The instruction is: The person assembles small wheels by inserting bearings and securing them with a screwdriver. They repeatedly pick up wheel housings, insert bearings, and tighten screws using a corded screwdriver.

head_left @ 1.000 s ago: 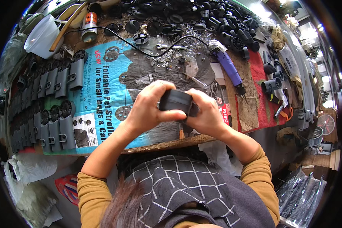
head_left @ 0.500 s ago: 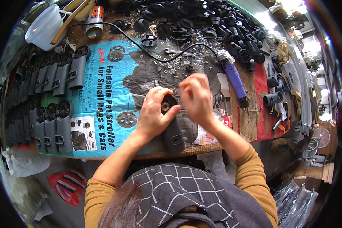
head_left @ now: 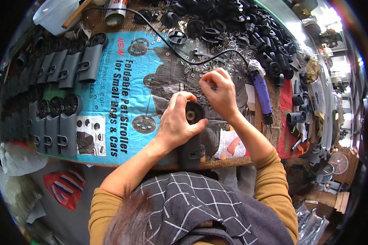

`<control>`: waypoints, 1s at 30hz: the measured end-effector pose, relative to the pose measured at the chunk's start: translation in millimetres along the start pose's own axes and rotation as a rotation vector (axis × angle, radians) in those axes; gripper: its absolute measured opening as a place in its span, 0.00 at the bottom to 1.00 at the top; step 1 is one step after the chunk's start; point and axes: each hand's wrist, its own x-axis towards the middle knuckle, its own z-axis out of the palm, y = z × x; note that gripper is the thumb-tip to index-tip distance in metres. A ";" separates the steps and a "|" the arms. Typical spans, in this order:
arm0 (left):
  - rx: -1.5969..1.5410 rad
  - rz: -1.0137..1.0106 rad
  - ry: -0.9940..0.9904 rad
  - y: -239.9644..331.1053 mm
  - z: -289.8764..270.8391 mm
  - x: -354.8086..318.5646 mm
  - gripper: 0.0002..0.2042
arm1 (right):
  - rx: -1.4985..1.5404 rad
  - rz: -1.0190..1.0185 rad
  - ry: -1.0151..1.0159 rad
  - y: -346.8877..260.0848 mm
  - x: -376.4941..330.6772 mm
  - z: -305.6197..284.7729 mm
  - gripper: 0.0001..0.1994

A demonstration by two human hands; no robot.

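At the front edge of the table lies a dark plastic part (head_left: 191, 154), with a slotted lower end and a round head holding a small metal ring in its centre. My left hand (head_left: 173, 124) is wrapped round the head, thumb and fingers on either side of it. To the right and a little farther back, my right hand (head_left: 221, 93) hovers with its fingers curled in a pinch. Anything between those fingertips is too small to make out. Beyond it are scattered washers, small metal pieces and a wrench (head_left: 208, 56).
Similar grey parts (head_left: 68, 134) stand in rows at the left on a blue printed sheet (head_left: 116, 87). A purple power tool (head_left: 262, 94) with a black cable lies right. Black plastic pieces (head_left: 270, 38) are heaped behind. A spray can (head_left: 115, 14) and a white tub (head_left: 55, 17) stand far left.
My right hand has drawn its fingers together over the small hardware, slightly right of where it was. My left hand stays on the dark part. The whole view has shifted a little.
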 end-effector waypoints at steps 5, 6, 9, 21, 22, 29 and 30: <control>0.017 0.044 0.037 -5.3 2.8 -1.6 0.28 | 0.208 0.119 -0.218 -31.2 -47.7 -14.5 0.04; 0.011 0.018 0.025 -5.9 3.0 -1.3 0.29 | 0.216 0.152 -0.221 -31.6 -50.9 -12.9 0.04; -0.001 -0.012 0.010 -5.8 3.1 -1.2 0.30 | 0.213 0.087 -0.184 -31.6 -54.4 -8.6 0.03; 0.039 -0.042 -0.020 2.2 1.4 1.7 0.31 | -0.085 0.190 0.034 24.9 -15.1 -27.5 0.06; 0.053 -0.045 -0.014 2.4 2.0 2.4 0.31 | -0.098 0.132 0.041 30.0 -11.1 -24.4 0.06; 0.010 -0.076 -0.045 0.8 4.1 3.0 0.31 | -0.029 0.076 -0.028 1.8 -19.5 -22.1 0.04; 0.023 -0.043 -0.037 -0.2 4.0 3.0 0.31 | -0.025 -0.021 -0.035 -6.1 -26.5 -25.5 0.04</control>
